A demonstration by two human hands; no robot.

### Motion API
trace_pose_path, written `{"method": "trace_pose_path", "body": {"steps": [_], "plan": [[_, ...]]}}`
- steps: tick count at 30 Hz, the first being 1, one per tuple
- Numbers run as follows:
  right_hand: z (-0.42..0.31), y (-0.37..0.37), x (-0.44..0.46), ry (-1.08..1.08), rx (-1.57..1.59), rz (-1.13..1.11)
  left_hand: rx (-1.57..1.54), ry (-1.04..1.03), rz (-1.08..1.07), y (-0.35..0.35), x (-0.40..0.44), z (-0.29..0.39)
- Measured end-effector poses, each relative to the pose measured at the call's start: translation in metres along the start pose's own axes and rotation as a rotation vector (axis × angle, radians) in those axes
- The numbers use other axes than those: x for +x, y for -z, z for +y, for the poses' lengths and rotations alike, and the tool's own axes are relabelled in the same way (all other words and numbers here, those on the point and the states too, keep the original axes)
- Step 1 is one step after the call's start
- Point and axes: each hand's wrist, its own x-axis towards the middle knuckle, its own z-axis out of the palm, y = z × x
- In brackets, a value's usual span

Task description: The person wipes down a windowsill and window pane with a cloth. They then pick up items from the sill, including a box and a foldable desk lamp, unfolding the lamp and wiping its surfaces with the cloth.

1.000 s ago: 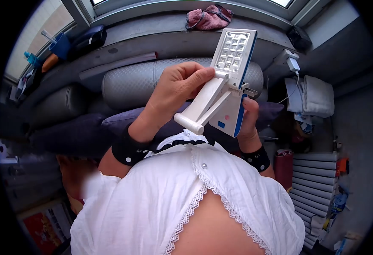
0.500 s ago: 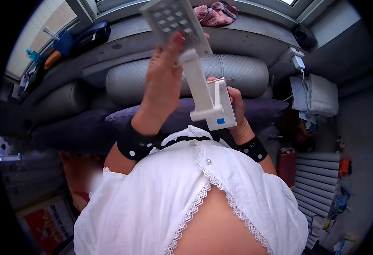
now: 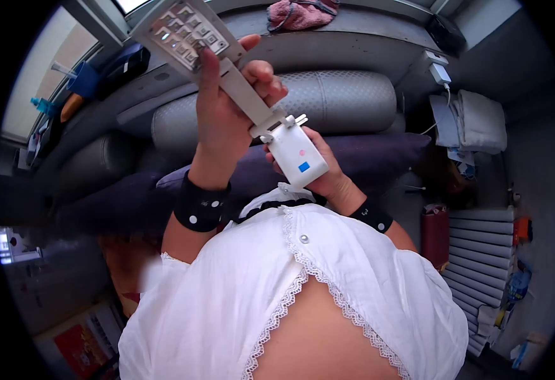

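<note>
A white folding LED lamp is unfolded between my two hands, its arm slanting up and to the left. Its head shows a grid of LED cells facing me. My left hand is closed round the lamp near the head, with the thumb on the panel's lower edge and the fingers behind. My right hand grips the lamp's base from behind and the right side. A blue square and a small pink mark show on the base. Two prongs stick out beside the hinge.
A grey bolster and a dark purple cushion lie beyond my hands. On the sill are a pink cloth and a blue cup. A white charger is plugged in at the right, above a folded pale cloth.
The lamp's head has swung left and its arm has opened out from the base. The base has turned and shifted left with my right hand. The LED panel is now sharper.
</note>
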Motion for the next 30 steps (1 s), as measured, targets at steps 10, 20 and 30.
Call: {"method": "trace_pose_path", "body": {"steps": [10,20,30], "plan": [[-0.065,-0.014,-0.001,0.606,-1.560,0.346,0.252,-0.142,-0.012,-0.030,-0.011,0.046],[-0.176,-0.032,0.129,1.047,-2.354,0.640,0.209,-0.154,0.187,-0.022,-0.028,0.063],[-0.054,-0.176,0.043,1.635,-1.840,-0.174,0.277,-0.179,0.324,-0.031,-0.009,0.046]]}}
